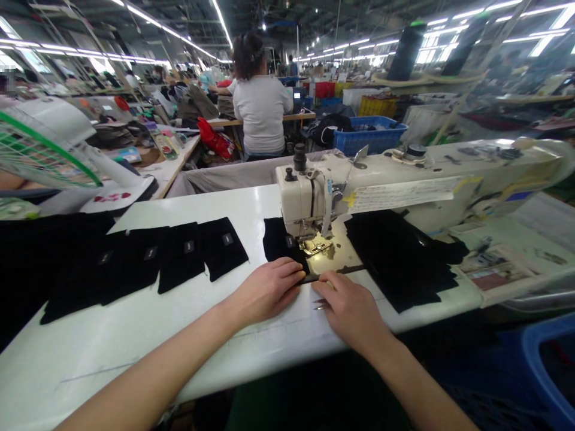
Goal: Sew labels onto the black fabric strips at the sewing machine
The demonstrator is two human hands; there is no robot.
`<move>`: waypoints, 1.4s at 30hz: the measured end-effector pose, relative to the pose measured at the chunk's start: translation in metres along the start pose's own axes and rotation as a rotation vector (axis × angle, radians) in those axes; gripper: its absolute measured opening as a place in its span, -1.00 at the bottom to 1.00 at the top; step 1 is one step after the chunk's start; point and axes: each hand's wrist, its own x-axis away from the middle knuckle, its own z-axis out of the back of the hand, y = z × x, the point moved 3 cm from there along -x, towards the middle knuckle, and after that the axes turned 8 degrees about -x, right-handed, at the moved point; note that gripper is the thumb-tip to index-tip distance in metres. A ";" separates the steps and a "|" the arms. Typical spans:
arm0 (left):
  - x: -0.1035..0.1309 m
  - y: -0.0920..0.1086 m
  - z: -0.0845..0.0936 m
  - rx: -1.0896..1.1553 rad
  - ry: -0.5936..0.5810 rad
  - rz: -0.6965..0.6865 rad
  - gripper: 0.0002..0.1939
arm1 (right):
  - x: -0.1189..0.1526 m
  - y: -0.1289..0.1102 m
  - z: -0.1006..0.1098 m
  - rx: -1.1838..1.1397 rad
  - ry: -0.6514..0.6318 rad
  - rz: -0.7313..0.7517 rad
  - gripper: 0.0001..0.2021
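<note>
While left fingers (290,268) touch cloth (275,240), right fingers (331,280) hold (apparently) snips (320,307).

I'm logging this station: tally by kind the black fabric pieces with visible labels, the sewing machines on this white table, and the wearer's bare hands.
Black fabric pieces with small grey labels: 5
Cream metal sewing machine: 1
Bare left hand, bare right hand: 2
Total: 8

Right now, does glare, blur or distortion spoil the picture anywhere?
Head view: golden glare on the shiny metal plate beneath the cream sewing machine; head view: stacked black fabric pieces show little surface detail; head view: white ceiling lights look blown out, the upper right is hazy, and the leaning black thread cone suggests wide-angle distortion.
</note>
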 end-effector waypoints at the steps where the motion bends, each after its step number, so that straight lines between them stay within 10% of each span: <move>1: -0.001 -0.002 0.000 -0.001 -0.003 0.002 -0.71 | 0.003 0.001 0.002 -0.003 0.031 -0.001 -0.66; 17: -0.009 -0.028 -0.004 -0.022 0.015 0.034 -0.69 | 0.050 0.057 0.073 0.272 0.447 -0.182 -0.73; 42: -0.021 -0.048 -0.001 0.006 0.015 0.039 -0.70 | 0.048 0.085 0.103 0.311 0.552 -0.344 -0.73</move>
